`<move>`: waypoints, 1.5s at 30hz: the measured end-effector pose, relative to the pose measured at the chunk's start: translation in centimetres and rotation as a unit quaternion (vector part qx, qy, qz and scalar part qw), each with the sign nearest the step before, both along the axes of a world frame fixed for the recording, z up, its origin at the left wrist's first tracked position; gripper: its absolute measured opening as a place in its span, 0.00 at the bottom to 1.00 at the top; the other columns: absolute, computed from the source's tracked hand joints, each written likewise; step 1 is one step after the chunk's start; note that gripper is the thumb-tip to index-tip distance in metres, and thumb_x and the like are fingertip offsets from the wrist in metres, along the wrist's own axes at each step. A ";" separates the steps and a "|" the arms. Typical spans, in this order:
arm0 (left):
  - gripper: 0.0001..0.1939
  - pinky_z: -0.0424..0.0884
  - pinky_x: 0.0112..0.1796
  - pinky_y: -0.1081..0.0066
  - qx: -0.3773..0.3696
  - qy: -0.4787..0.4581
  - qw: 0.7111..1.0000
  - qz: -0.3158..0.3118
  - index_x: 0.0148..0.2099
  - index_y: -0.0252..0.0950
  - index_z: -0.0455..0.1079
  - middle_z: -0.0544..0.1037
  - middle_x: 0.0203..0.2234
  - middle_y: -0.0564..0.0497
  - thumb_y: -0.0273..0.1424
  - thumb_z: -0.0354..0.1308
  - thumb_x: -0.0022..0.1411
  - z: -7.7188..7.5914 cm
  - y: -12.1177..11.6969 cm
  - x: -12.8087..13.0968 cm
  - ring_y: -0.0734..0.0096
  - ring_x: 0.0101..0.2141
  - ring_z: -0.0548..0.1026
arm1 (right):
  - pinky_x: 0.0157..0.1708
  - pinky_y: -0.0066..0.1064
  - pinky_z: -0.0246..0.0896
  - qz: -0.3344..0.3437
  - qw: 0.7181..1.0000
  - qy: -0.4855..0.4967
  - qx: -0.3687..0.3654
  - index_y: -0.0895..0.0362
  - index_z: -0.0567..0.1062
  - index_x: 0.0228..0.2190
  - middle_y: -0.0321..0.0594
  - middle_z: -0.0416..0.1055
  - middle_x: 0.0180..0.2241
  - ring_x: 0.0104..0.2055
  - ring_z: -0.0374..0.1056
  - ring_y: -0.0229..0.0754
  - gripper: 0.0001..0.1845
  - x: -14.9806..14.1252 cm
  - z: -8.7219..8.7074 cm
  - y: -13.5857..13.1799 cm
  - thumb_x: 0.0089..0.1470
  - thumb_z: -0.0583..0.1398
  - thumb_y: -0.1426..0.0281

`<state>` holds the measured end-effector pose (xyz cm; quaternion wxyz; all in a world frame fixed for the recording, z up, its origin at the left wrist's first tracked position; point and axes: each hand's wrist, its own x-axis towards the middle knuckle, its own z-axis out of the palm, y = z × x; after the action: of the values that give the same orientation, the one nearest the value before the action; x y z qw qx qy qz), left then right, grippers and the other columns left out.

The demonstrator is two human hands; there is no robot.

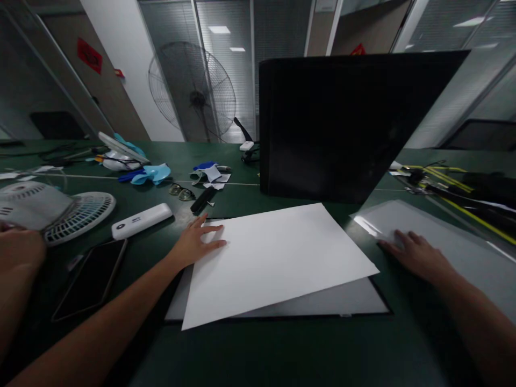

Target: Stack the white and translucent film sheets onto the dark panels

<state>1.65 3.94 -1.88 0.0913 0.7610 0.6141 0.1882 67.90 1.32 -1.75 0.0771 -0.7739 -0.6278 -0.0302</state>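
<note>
A large white sheet (278,263) lies at a slant over a thin grey panel with a dark border (342,302). My left hand (195,244) rests at the sheet's upper left edge, fingers spread, the thumb and fingertips over the white surface. To the right is a clear, glossy plastic sheet (455,242) that catches the light. My right hand (421,258) lies on its left part with the fingers stretched out, slightly blurred. Neither hand is closed around anything.
A black monitor-like panel (342,129) stands behind the sheet. On the left are a phone (92,279), a white oblong device (142,221), a white fan (80,217) and another person's hand (20,252). Glasses (182,192) and blue gloves (151,174) lie farther back.
</note>
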 end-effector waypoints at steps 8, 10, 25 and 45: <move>0.46 0.46 0.70 0.33 -0.033 0.014 0.999 -0.039 0.67 0.47 0.76 0.56 0.76 0.38 0.72 0.52 0.61 -0.5 0.3 -0.7 0.33 0.74 0.55 | 0.55 0.64 0.67 -0.027 0.998 0.013 -0.051 0.59 0.68 0.68 0.61 0.64 0.66 0.62 0.66 0.73 0.45 -1.1 0.8 -0.2 0.69 0.43 0.39; 0.44 0.48 0.70 0.33 -0.025 0.010 0.999 -0.038 0.67 0.46 0.75 0.57 0.76 0.37 0.70 0.52 0.63 -0.6 0.3 -0.8 0.35 0.74 0.56 | 0.56 0.61 0.67 -0.024 0.998 0.011 -0.051 0.58 0.70 0.67 0.60 0.65 0.65 0.61 0.67 0.71 0.44 -1.6 1.2 -0.4 0.69 0.44 0.40; 0.42 0.51 0.70 0.33 -0.013 0.015 0.999 -0.035 0.67 0.44 0.75 0.61 0.74 0.38 0.67 0.52 0.66 0.0 -0.2 -0.3 0.36 0.72 0.62 | 0.52 0.60 0.72 0.089 0.993 -0.063 -0.047 0.60 0.73 0.64 0.58 0.72 0.59 0.55 0.73 0.66 0.34 -13.5 6.1 -5.2 0.73 0.44 0.53; 0.51 0.60 0.69 0.42 0.015 -0.048 0.999 -0.015 0.67 0.39 0.74 0.65 0.72 0.37 0.73 0.53 0.59 -0.7 -0.2 -0.4 0.40 0.69 0.67 | 0.53 0.64 0.75 0.283 0.955 -0.090 0.029 0.62 0.81 0.54 0.54 0.76 0.55 0.54 0.75 0.62 0.39 -19.0 2.9 -8.1 0.76 0.42 0.49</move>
<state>1.27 3.78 -2.61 0.1122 0.7617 0.5945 0.2320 48.94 -6.74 1.20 0.0478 -0.5565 -0.8241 -0.0946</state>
